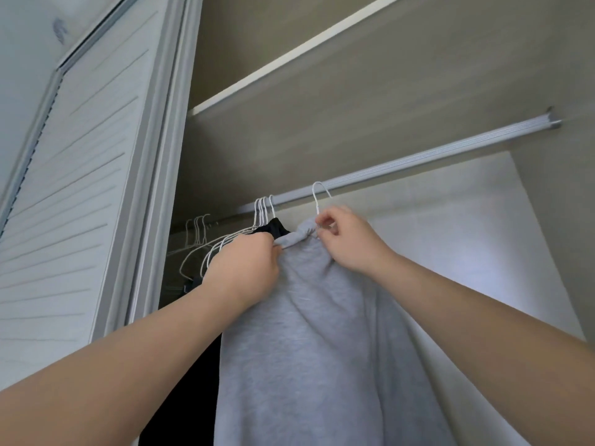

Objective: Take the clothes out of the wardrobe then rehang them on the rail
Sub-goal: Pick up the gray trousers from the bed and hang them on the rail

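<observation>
A light grey garment [309, 333] hangs from a white wire hanger [320, 196] whose hook sits over the silver rail [418, 160]. My right hand [347, 239] pinches the hanger's neck just above the grey collar. My left hand [248, 268] grips the left side of the collar. Behind it hangs a black garment [275, 228] on another white hanger.
Several empty white hangers [206, 239] bunch on the rail to the left. A white louvred door [74, 188] stands open at the left. A shelf [289, 56] runs above the rail. The rail's right stretch is bare up to its wall bracket [552, 119].
</observation>
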`<state>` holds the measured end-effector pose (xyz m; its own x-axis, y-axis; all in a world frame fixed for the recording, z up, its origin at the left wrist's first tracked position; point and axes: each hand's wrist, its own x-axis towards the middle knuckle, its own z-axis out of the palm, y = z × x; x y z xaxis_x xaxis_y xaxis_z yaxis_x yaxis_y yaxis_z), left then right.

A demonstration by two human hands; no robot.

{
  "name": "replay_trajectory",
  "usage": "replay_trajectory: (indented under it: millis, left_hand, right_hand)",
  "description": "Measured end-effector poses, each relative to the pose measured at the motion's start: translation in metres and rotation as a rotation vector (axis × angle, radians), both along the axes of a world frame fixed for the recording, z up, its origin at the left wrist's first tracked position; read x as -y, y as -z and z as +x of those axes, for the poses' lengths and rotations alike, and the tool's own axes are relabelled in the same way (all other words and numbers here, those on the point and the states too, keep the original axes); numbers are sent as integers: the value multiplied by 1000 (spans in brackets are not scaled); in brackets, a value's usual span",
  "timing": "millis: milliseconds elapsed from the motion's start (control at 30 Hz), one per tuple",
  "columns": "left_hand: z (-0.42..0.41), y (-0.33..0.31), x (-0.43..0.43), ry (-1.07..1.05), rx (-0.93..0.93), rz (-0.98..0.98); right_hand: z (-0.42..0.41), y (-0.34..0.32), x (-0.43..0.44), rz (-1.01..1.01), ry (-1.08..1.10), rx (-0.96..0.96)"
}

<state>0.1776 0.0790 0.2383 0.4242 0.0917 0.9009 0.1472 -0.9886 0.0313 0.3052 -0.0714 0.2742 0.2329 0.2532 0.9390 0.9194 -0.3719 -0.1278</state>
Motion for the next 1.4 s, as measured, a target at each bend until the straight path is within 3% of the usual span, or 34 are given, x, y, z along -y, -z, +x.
replay_trajectory:
  millis: [133,433,833,1400]
  left_hand:
    - [17,-24,-7,-87,51,19]
    - [61,-61,-27,-249,59,45]
    - [94,-65,-44,-335,-11,-58]
    - [64,-36,-48,-533,-60,184]
  right_hand:
    - [25,-9,-19,-213,59,184]
    - [69,-31,-61,-358,246,200]
    - [97,-41,-112,-441,200,28]
    - [83,-30,-111,-404,81,-152]
